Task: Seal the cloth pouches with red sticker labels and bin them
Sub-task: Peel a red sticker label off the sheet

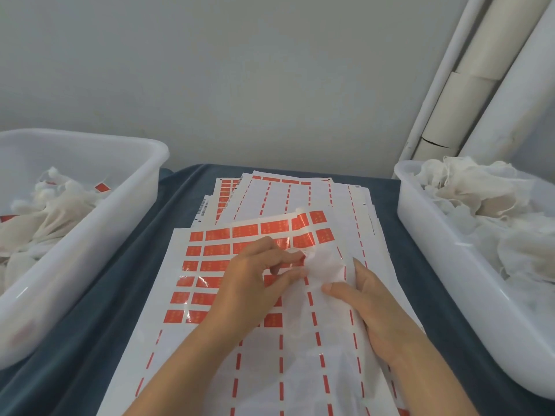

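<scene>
Pouch (pixel 324 265) of thin white cloth lies on the sticker sheet (pixel 240 250) on the counter (pixel 120 265); left hand (pixel 255 283) pinches its gathered neck; right hand (pixel 372 307) rests flat on its body; light, limp, best held at the neck.

Both hands, left (pixel 255 283) and right (pixel 372 304), are bare, forearms unsleeved.
</scene>
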Demonstrator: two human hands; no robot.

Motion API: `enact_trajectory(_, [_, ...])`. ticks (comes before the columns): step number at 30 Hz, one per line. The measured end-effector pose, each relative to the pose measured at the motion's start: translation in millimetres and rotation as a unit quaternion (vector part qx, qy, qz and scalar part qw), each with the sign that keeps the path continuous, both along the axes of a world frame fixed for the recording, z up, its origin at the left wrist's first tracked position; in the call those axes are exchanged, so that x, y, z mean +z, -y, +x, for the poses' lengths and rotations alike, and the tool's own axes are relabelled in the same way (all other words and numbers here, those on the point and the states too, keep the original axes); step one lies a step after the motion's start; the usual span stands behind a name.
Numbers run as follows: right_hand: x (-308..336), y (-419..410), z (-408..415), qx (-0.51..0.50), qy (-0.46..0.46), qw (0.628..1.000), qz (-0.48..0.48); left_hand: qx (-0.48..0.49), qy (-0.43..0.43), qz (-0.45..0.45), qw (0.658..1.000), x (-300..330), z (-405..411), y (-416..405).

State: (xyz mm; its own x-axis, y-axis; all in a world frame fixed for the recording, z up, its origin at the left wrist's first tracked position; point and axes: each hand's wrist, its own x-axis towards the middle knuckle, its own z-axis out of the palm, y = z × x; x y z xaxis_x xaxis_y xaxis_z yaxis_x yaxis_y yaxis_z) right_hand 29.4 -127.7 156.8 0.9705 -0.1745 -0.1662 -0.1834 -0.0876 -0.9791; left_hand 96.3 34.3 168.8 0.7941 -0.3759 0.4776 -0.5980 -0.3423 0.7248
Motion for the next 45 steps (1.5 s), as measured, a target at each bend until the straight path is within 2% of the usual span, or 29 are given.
enact_trajectory(5, [1.3,-4.7,1.2,-0.008,-0.01,1.0,0.001,0.006,0.069,0.035,0.997,-0.3,1.0,-2.6])
enact_trajectory(12, [5.5,-6.3,0.6,0.001,-0.012,1.0,0.001,-0.029,-0.081,-0.029,0.996,4.0,5.3,-6.4])
enact_trajectory(14, [6.8,-6.7,0.6,0.0,-0.014,1.0,0.007,-0.025,-0.096,-0.039,0.994,5.2,5.6,-7.5])
enact_trajectory(16, [7.1,-6.2,0.8,-0.003,-0.016,1.0,0.016,-0.012,-0.078,-0.034,0.996,5.3,4.6,-6.9])
enact_trajectory(20, [7.9,-5.5,0.6,-0.003,-0.017,0.999,0.047,0.034,0.017,0.01,0.999,0.1,2.5,-4.3])
enact_trajectory(22, [7.8,-4.8,1.1,-0.008,-0.018,0.998,0.063,0.053,0.015,0.003,0.998,-0.9,3.1,-4.3])
enact_trajectory(25, [4.9,-0.8,3.0,-0.051,-0.021,0.997,0.062,0.126,-0.043,-0.062,0.989,5.8,5.6,-5.9])
enact_trajectory(27, [4.8,-0.1,4.8,-0.094,-0.02,0.995,0.026,0.178,-0.077,-0.144,0.97,15.4,5.8,-10.5])
enact_trajectory(29, [5.8,-4.4,7.9,-0.137,-0.002,0.988,-0.076,0.186,-0.051,-0.196,0.962,26.2,2.5,-16.3])
enact_trajectory(32, [5.5,-13.5,9.7,-0.21,0.101,0.931,-0.28,0.125,0.077,-0.113,0.983,32.5,-5.3,-18.7])
enact_trajectory(33, [5.0,-14.3,8.8,-0.216,0.139,0.915,-0.311,0.102,0.108,-0.069,0.986,29.2,-8.5,-17.5])
enact_trajectory(34, [4.5,-14.0,7.2,-0.205,0.161,0.922,-0.286,0.081,0.137,-0.028,0.987,24.1,-11.5,-16.4])
enact_trajectory(35, [7.4,-14.9,5.2,-0.168,0.154,0.948,-0.22,0.059,0.161,0.004,0.985,17.4,-14.2,-15.4])
enact_trajectory(37, [13.0,-18.7,0.3,-0.036,0.067,0.993,-0.085,0.028,0.197,0.048,0.979,2.5,-17.8,-14.1])
enact_trajectory(39, [17.0,-22.3,-0.2,0.039,0.004,0.999,-0.038,0.013,0.219,0.066,0.973,-9.2,-19.4,-13.0])
enact_trajectory(45, [14.1,-18.5,1.9,-0.014,0.006,0.998,0.057,0.011,0.251,0.089,0.964,-16.0,-19.1,-14.0])
